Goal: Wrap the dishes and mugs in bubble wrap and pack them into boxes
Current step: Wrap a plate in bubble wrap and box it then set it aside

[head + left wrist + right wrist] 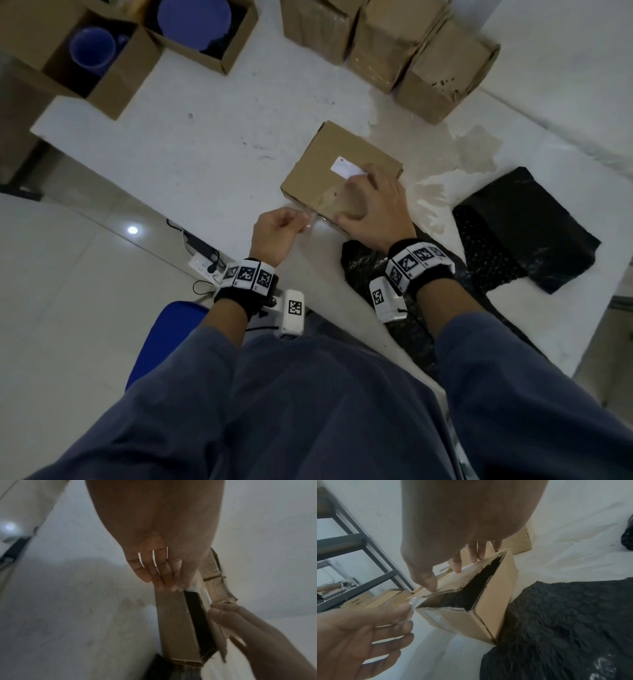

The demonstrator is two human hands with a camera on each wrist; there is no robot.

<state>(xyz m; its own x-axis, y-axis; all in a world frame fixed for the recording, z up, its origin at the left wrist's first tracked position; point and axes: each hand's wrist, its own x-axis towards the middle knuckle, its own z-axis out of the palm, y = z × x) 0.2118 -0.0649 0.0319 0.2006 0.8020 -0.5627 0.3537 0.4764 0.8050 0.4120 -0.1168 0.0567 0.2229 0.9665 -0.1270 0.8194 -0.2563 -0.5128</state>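
- The flat cardboard box (340, 171) lies on the white table (191, 150), near its front edge.
- The right hand (373, 209) presses on the box top with fingers spread.
- The left hand (277, 229) pinches a clear tape strip (310, 219) at the box edge.
- Black bubble wrap (488, 574) shows inside the box.

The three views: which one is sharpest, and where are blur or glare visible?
Head view: sharpest, dim, with one bright glare spot on the floor. Left wrist view: soft throughout, the left hand and cardboard box smeared. Right wrist view: the left hand near the lens is blurred; the black bubble wrap is clearer.
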